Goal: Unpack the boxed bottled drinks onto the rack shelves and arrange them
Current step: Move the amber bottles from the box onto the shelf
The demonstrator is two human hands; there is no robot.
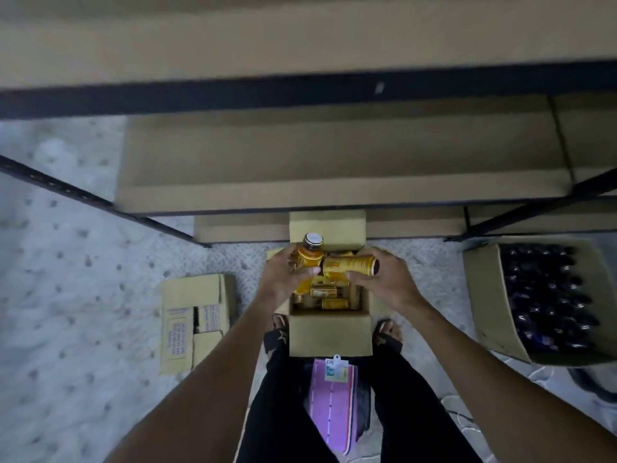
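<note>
An open cardboard box [330, 334] stands on the floor between my feet, with several yellow-labelled bottles lying inside it. My left hand [283, 279] grips an upright yellow bottle with a silver cap [310, 253] above the box. My right hand [384, 279] holds a second yellow bottle [347, 265] lying sideways, its dark end pointing right. The two bottles touch each other. The rack's lower shelf [334, 162], lined with cardboard, lies just beyond the box, and a higher shelf [300, 45] spans the top of the view.
A black rack beam [300, 91] crosses the view and slanted rack posts stand at left and right. A closed carton [195, 324] lies on the floor to the left. An open carton of dark bottles [547, 299] sits at the right. The floor is patterned grey.
</note>
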